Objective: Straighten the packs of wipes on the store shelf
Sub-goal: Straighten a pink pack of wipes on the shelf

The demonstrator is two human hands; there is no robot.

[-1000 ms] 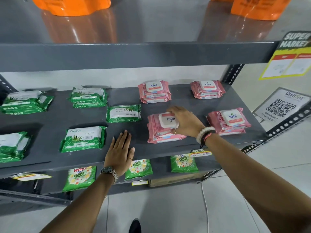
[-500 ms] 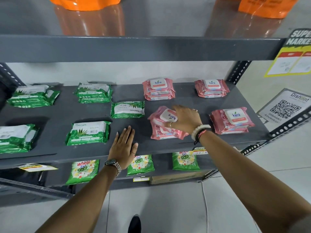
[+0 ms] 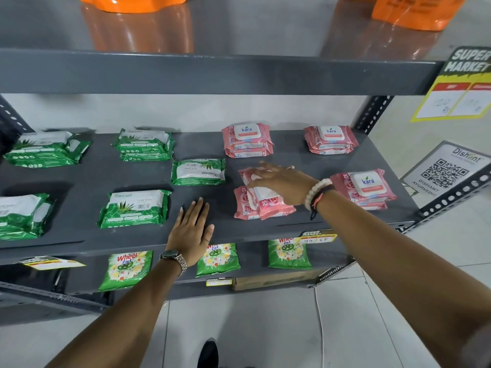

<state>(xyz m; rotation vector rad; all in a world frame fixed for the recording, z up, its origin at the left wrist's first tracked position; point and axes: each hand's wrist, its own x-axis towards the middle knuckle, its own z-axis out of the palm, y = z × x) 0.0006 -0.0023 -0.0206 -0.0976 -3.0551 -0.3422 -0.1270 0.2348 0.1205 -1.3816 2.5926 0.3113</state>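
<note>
The grey shelf (image 3: 87, 181) holds two kinds of wipes: green packs on the left half, pink packs on the right. At the far left, one green pile (image 3: 43, 151) sits at the back and another (image 3: 22, 215) nearer, cut off by the picture's left edge. Next right, a green stack (image 3: 144, 144) lies at the back, a single green pack (image 3: 135, 208) near the front, and a lone green pack (image 3: 198, 171) between the rows, its print turned upside down.

The left hand (image 3: 191, 232) lies flat on the bare shelf near the front edge, fingers straight and close together, holding nothing; a watch (image 3: 174, 257) is on that wrist.

To its right, the near pink stack (image 3: 261, 199) is askew: its top pack is twisted across the ones below. The right hand (image 3: 281, 184) rests on that top pack, fingers spread over the white lid, which it mostly hides; whether the thumb grips the pack's edge cannot be told. Bead bracelets (image 3: 317, 193) circle that wrist. Behind it stands a neat pink stack (image 3: 247, 140); further right, another at the back (image 3: 330, 139) and one near the front (image 3: 365, 187), all lids up.

On the shelf below, green pouches (image 3: 127, 269) stand partly hidden by the shelf edge and the left arm. Orange items (image 3: 131, 2) on the top shelf are cut off above. A price tag (image 3: 317, 237) hangs on the front edge, its print too small to trust. At right, a QR sign (image 3: 446, 170) leans on the upright; the floor (image 3: 265, 328) is pale tile.
</note>
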